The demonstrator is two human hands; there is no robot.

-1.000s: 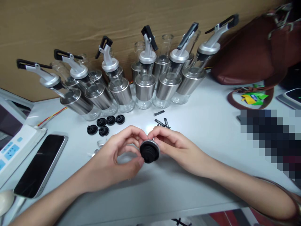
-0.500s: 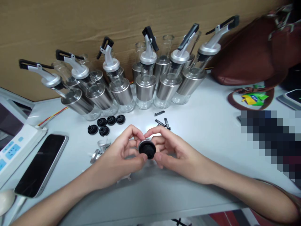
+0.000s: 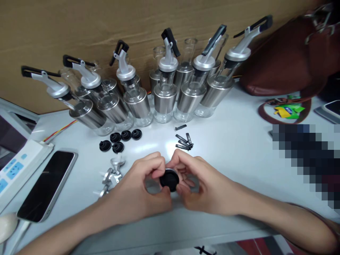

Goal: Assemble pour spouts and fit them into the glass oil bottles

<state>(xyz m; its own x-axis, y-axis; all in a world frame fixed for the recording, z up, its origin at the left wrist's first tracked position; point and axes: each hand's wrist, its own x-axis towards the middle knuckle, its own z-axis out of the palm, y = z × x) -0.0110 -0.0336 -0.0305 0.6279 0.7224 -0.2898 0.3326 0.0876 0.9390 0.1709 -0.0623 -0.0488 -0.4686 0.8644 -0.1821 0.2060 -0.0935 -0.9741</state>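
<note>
Between my two hands is a pourer head [image 3: 169, 180], its round black stopper facing me inside a silver rim. My left hand [image 3: 145, 189] pinches its left side, thumb at the lower edge and bent index finger at the top. My right hand [image 3: 207, 187] grips the right side, the thumb near the lower right edge and the other fingers behind. Left of my left hand lie several silver pourer spouts [image 3: 113, 175], partly covered by the wrist. Beyond them sit several black rubber stoppers [image 3: 117, 147]. Several small black levers [image 3: 183, 141] lie past my right hand.
A row of glass and steel bottles [image 3: 164, 99] with pourers stands at the back, before a cardboard sheet [image 3: 143, 21]. On the left are a phone [image 3: 46, 186] and a power strip [image 3: 18, 166]. A brown bag [image 3: 281, 67] and green-yellow packet [image 3: 289, 111] lie right.
Both hands have moved slightly down toward me with the pourer head. My left index finger has bent over its top edge. More black levers and silver spouts show now.
</note>
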